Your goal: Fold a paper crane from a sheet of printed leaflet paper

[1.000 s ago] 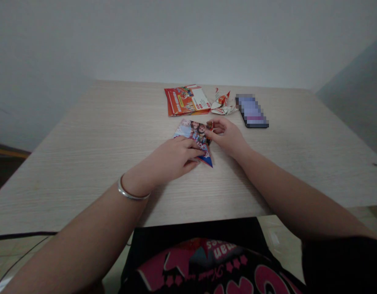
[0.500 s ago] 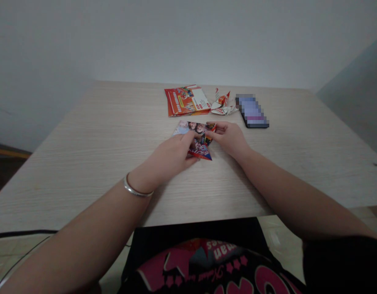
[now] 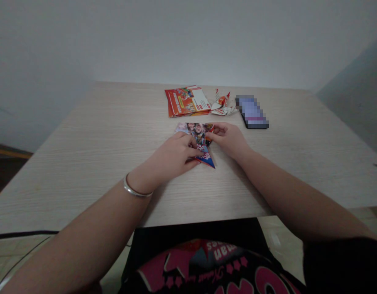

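A colourful printed paper (image 3: 197,130), folded with pointed corners, lies on the table between my hands. My left hand (image 3: 176,155) rests over its left and lower part, fingers bent and gripping the lower flap, which ends in a blue point. With thumb and fingers, my right hand (image 3: 228,138) pinches the paper's upper right corner. The left palm hides the paper's left side, so its full outline does not show.
Behind the paper lies a stack of red printed leaflets (image 3: 185,102). Beside it sits a folded paper crane shape (image 3: 222,105), then a phone (image 3: 252,112) with a blurred screen. A wall (image 3: 188,41) rises behind the table (image 3: 115,122).
The paper's lower point has shifted down and a little right, with more of its blue side showing. My left fingers have moved down onto that flap. My right hand stays at the corner.
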A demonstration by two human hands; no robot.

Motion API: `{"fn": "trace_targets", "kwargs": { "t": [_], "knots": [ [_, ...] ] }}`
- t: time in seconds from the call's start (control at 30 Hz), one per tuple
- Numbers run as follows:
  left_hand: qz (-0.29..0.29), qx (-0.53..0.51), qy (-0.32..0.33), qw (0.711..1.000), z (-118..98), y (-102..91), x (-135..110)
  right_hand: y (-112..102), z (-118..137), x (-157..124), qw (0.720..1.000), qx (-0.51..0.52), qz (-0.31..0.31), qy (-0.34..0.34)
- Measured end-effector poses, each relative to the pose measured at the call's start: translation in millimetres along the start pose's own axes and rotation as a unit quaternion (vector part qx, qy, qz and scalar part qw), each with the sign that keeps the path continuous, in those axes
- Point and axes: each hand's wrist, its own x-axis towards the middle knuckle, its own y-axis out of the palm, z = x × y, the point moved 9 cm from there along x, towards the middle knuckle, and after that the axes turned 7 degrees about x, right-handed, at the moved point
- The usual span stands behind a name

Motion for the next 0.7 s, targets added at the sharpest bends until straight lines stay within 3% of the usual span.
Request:
{"fn": "trace_targets", "kwargs": {
  "t": [0.13, 0.3, 0.47, 0.7],
  "knots": [
    [-0.040, 0.004, -0.028, 0.999, 1.0, -7.9, -1.5, -0.9, -2.2, -0.3, 0.999, 0.036, -0.022, 0.017],
    [-0.110, -0.003, -0.064, 0.992, 5.2, -14.7, -5.3, 3.9, -0.8, -2.6, 0.997, 0.074, -0.005, 0.010],
    [-0.093, 0.067, -0.085, 0.990, 1.9, -16.9, -4.0, 10.6, 9.9, -7.7, 0.995, 0.081, 0.034, -0.048],
    [-0.116, 0.084, -0.097, 0.985, 7.3, -25.6, -4.8, 22.6, 18.7, -16.2, 0.988, 0.108, 0.097, -0.053]
  ]
}}
